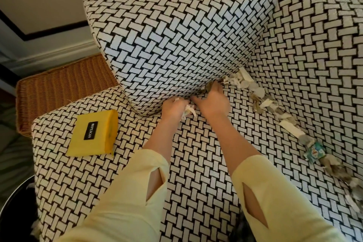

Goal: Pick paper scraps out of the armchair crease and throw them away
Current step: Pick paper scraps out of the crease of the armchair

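Observation:
The armchair (196,163) is covered in black-and-white woven-pattern fabric. Torn paper scraps (261,96), white and grey-brown, fill the crease between seat and right arm, running down to a blue-green wrapper (314,150). My left hand (173,108) grips a bunch of white scraps (188,111) at the crease under the back cushion (176,41). Beside it, my right hand (213,100) has its fingertips curled around grey-brown scraps (207,87) at that same crease.
A yellow box (92,135) with a black label lies on the seat's left side. A wicker basket (59,88) stands behind the chair at left. A dark round bin rim (11,208) shows at the bottom left, beside the seat.

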The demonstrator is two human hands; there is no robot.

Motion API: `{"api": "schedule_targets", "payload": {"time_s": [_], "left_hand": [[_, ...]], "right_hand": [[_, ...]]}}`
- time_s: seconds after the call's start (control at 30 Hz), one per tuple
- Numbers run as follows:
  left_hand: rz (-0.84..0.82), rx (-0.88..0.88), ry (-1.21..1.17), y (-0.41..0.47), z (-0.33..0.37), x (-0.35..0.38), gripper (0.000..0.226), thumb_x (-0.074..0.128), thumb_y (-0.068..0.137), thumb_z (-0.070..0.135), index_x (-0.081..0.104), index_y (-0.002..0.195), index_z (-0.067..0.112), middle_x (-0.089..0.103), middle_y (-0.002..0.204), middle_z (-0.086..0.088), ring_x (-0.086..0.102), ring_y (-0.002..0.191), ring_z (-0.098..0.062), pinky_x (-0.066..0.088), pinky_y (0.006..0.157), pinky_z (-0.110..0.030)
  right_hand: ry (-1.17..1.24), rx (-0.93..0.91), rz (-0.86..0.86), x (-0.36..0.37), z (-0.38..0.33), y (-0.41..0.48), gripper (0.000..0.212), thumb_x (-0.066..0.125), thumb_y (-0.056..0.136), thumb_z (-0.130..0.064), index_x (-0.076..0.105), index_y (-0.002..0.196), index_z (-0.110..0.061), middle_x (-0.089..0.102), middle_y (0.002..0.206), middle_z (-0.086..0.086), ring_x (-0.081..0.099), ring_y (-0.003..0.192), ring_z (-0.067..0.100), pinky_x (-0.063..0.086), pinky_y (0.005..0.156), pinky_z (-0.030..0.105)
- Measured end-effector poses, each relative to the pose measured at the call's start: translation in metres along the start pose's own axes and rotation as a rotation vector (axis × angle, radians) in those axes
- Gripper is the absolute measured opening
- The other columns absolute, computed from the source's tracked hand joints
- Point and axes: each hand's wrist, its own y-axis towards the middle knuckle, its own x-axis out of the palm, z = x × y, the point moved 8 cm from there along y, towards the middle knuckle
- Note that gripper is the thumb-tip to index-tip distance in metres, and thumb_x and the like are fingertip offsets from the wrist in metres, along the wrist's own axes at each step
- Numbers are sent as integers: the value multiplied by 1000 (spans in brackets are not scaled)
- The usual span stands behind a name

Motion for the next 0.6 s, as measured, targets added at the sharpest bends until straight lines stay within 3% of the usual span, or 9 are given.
{"api": "schedule_targets", "payload": {"time_s": [0.07, 0.17, 0.23, 0.33, 0.47, 0.53, 0.6], "left_hand": [[-26, -9, -41, 2, 0, 1, 22, 58, 85, -6, 64, 104, 1, 63, 81, -8, 62, 66, -17, 54, 56, -22], [-49, -8, -65, 2, 3, 2, 28, 57, 85, -5, 62, 112, 1, 66, 87, -10, 64, 63, -15, 54, 46, -21], [-19, 2, 5, 1, 2, -1, 21, 66, 82, 4, 63, 103, 2, 67, 84, -8, 64, 57, -12, 52, 46, -22], [61, 33, 129, 6, 2, -4, 25, 76, 75, 24, 56, 74, 11, 63, 73, -4, 63, 66, -17, 56, 66, -30], [173, 41, 141, 19, 4, -4, 30, 78, 72, 29, 59, 75, 6, 69, 82, -7, 63, 64, -15, 49, 51, -17], [221, 63, 201, 20, 7, -3, 30, 75, 76, 30, 63, 83, 4, 65, 83, -4, 55, 54, -10, 41, 38, -11], [246, 72, 216, 23, 6, -2, 29, 71, 79, 30, 65, 88, 3, 62, 79, -5, 48, 50, -7, 42, 40, -15]], "right_hand": [[-3, 2, 29, -1, -2, 0, 88, 63, 77, -53, 25, 142, -8, 30, 149, 7, 53, 116, 29, 47, 80, 32], [2, 19, 69, -6, -3, 2, 74, 65, 77, -49, 39, 132, -7, 40, 139, 7, 57, 108, 29, 45, 72, 30], [-4, 35, 73, -8, -4, 7, 63, 65, 80, -45, 46, 126, -6, 44, 133, 8, 58, 104, 29, 44, 71, 30], [-53, -9, 88, -11, -6, 15, 51, 63, 83, -39, 52, 121, -7, 48, 128, 9, 59, 101, 29, 41, 68, 29], [-106, -65, 125, -11, -7, 21, 31, 55, 90, -29, 60, 113, -8, 52, 124, 8, 61, 98, 30, 43, 68, 29], [-107, -77, 153, -11, -6, 22, 29, 51, 92, -25, 60, 114, -8, 53, 124, 9, 61, 98, 31, 47, 71, 32], [-56, -83, 192, -13, -5, 20, 29, 49, 93, -22, 57, 116, -6, 58, 118, 12, 62, 96, 30, 48, 72, 32]]}}
